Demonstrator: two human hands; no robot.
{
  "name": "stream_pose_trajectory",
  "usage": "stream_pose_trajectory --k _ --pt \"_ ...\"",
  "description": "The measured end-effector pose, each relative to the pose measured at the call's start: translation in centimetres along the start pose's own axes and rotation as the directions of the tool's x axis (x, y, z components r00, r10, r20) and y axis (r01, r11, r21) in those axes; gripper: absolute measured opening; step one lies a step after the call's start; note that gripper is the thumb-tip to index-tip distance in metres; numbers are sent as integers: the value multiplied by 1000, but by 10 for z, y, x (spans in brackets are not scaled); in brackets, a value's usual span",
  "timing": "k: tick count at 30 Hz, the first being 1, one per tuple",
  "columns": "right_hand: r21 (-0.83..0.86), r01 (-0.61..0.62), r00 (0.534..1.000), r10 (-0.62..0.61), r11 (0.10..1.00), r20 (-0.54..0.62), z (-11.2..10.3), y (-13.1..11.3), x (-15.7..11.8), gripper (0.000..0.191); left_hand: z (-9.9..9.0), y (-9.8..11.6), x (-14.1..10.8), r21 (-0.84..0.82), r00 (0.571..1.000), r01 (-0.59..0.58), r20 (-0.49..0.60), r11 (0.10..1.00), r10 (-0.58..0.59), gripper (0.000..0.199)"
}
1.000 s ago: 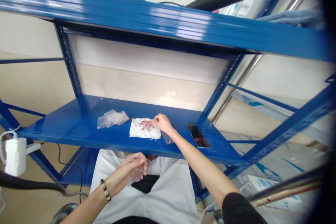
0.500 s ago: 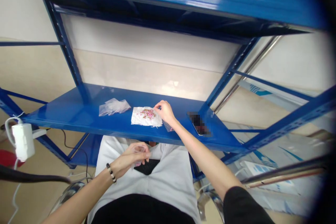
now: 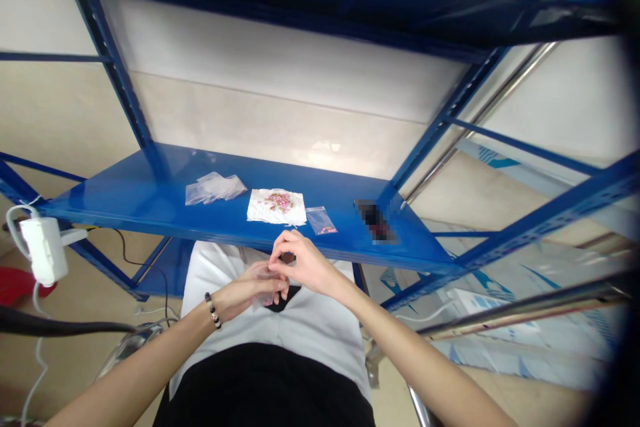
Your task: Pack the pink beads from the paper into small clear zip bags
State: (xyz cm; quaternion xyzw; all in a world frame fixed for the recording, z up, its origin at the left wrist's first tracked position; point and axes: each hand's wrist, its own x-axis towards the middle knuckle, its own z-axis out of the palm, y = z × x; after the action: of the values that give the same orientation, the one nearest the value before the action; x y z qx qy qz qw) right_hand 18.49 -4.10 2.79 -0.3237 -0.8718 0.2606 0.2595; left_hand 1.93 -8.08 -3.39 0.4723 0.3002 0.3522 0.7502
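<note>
Both hands met over the lap below the blue shelf (image 3: 150,210), the left hand (image 3: 250,288) pinching what appeared to be a small clear bag (image 3: 266,283) while the right hand (image 3: 303,267) pinched at its mouth, a step best done holding the opening steady and upward.

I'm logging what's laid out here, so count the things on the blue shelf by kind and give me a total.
White tissue with pink beads: 1
Small bag with beads: 1
Pile of empty clear bags: 1
Blurred dark flat item: 1
Total: 4
A further clear bag is off the shelf, between the left hand and right hand.
</note>
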Motion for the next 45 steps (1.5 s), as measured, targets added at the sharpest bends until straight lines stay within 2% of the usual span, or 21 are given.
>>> stream_pose_trajectory --k 4,6,7,9,10,12,15,18,26,30,34,38,41,43,45 --pt "18 89 990 -91 996 110 -12 14 16 9 -4 2 7 -68 1000 5 22 998 -3 20" --pt "31 116 989 -118 993 90 -23 31 33 13 -7 4 12 -110 1000 0 27 994 3 21" --pt "23 100 994 -101 995 46 -28 42 42 15 -8 5 14 -125 1000 -4 27 992 8 22" --pt "-43 4 994 -9 999 -113 -38 66 62 14 -9 7 16 -137 1000 -13 16 990 15 23" --pt "-82 -60 982 44 995 -184 -41 79 71 14 -9 8 16 -137 1000 -14 9 990 15 24" --pt "-138 -152 960 113 979 -257 -43 101 88 13 -9 8 15 -129 1000 -19 -3 991 19 24" --pt "-218 -213 954 155 952 -256 -36 125 104 11 -8 7 10 -116 999 -42 -6 992 41 24" --pt "-302 -232 962 173 925 -212 -31 135 115 8 -8 7 5 -116 999 -48 -7 992 48 22" --pt "-331 -183 973 124 926 -194 -45 135 124 6 -10 17 10 -124 997 -70 -20 990 68 24" --pt "-351 -188 976 135 917 -170 -41 134 118 7 -9 15 10 -115 999 -40 -34 993 37 26" --pt "-362 -184 978 133 914 -162 -33 135 115 6 -6 11 2 -90 999 -40 7 995 40 25" --pt "-375 -187 975 125 908 -183 -37 134 120 4 -4 13 1 -72 998 -51 19 996 52 26" --pt "-339 -194 966 120 920 -229 -46 123 122 2 -7 16 6 -67 999 -42 -12 997 41 27" --pt "-232 -181 955 114 956 -273 -48 107 114 2 -9 16 9 -53 999 -34 -39 998 32 27" --pt "-81 -137 946 106 987 -306 -42 83 95 5 -11 15 10 -25 998 -28 -62 999 26 28"
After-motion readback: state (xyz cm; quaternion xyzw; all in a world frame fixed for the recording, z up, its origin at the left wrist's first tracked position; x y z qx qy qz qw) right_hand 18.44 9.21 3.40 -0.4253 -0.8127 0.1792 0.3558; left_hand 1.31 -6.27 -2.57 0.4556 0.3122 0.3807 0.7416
